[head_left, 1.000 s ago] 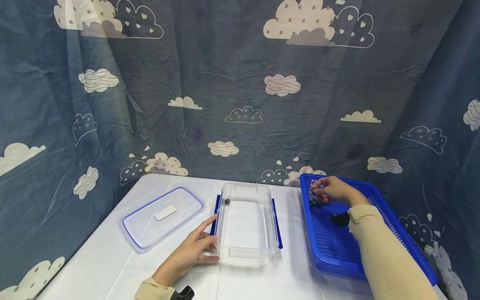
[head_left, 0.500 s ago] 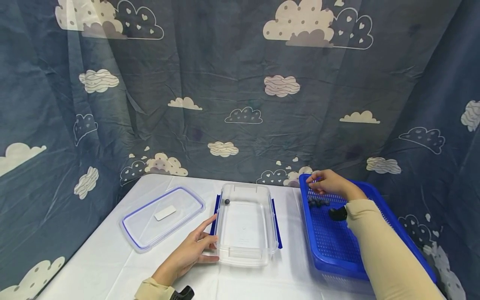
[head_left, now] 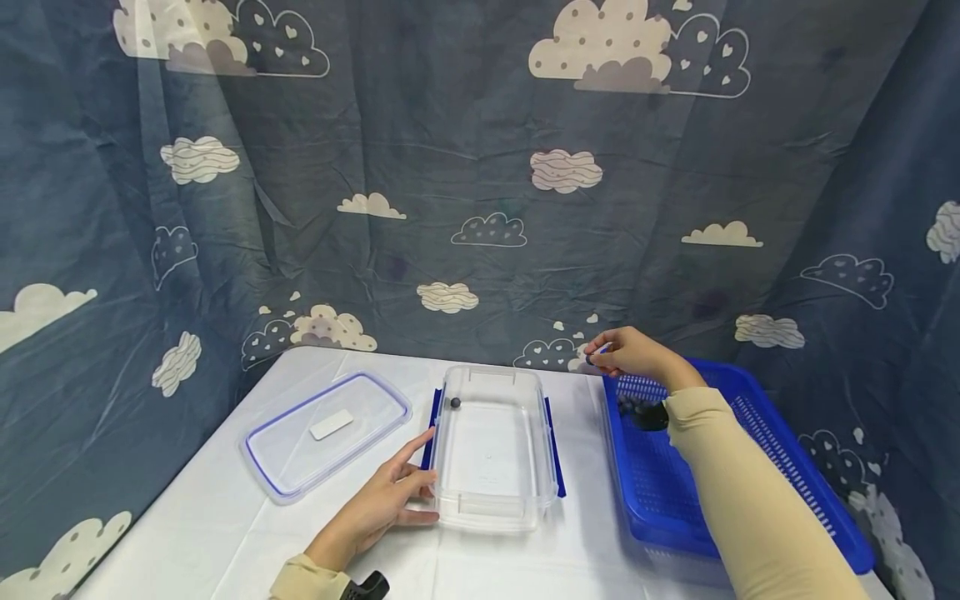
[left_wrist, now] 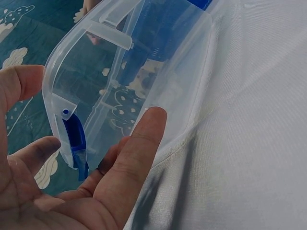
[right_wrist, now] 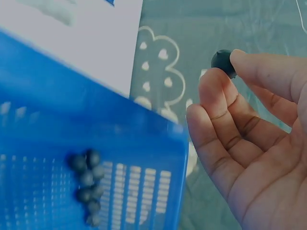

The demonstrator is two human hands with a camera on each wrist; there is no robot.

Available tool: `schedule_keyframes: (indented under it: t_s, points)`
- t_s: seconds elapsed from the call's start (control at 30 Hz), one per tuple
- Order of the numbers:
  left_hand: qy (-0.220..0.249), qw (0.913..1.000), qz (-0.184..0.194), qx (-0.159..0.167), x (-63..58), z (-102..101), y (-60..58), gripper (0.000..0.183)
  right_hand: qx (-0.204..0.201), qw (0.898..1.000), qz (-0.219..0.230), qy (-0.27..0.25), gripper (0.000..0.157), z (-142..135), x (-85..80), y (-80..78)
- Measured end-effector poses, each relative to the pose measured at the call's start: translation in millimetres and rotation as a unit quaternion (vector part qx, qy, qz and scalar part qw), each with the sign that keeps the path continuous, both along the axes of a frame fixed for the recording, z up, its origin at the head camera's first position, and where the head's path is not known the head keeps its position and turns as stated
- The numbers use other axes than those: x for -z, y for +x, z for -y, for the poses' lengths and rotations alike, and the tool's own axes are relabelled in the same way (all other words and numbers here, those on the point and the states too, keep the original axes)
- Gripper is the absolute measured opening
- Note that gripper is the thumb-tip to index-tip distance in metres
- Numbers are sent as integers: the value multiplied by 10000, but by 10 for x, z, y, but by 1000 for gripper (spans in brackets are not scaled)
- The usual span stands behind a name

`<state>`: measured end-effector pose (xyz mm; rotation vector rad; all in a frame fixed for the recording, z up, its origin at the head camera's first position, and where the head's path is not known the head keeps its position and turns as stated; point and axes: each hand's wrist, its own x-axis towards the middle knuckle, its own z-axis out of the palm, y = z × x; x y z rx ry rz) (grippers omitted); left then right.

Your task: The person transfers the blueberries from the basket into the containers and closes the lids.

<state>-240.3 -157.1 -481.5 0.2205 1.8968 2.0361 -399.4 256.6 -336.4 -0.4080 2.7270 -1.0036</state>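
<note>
By the far left corner of a blue basket (head_left: 663, 492), the right hand (head_left: 636, 354) is pinching a dark ball (right_wrist: 222, 63) between thumb and fingertips, with the other fingers curling inward. Its forearm is stretching from the near right across the basket. The held ball is round, so no long axis is showing; in the right wrist view a tiny nub is pointing up from its top edge.

At the left wall of a clear box (head_left: 491, 450), the left hand (head_left: 378, 504) is resting with thumb and fingers spread wide and touching the side around a blue clip (left_wrist: 76, 141). That forearm is coming in from the near left.

Faint marks are showing on the box floor, too small to read. A white label (head_left: 331, 425) is lying on the lid (head_left: 300, 454), and any print on it is too small to tell.

The box is running near to far on the white-covered worktop (head_left: 187, 533), holding a single ball (head_left: 455, 403) near its far left corner. The lid is slanting from near left to far right. More balls (right_wrist: 86, 178) are clustering inside the basket, toward its far left.
</note>
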Motion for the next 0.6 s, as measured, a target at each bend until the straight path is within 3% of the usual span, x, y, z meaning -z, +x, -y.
schedule_keyframes:
  t_s: [0.27,0.6]
  points:
    - [13,10000,-26,-14,7,-10,-2,76,-186,9996,149,-134,29,346,19,-54]
    - [-14,10000,-3,-53,-5,5,-34,75,-440,9986,275,-140,30,787,155,-154]
